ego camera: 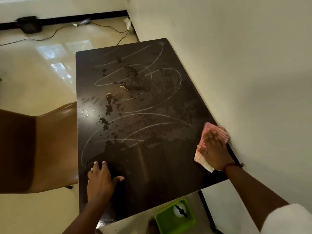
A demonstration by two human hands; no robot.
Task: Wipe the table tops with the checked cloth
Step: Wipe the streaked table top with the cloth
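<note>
Barely begun: right hand [215, 150] flat, fingers spread, pressing checked cloth [209, 144] at tabletop [152, 166] right edge by wall; left hand [101, 179] splayed, empty, bracing. White streaks [135, 115], dark crumbs [108, 108] left.

checked cloth [213, 142] | pink-white, crumpled | dark table [152, 166] right edge

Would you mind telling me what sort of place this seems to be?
Probably a sparse room in a home or office: a dark table pushed against a plain wall, a brown chair beside it, and cables across a glossy tiled floor.
</note>
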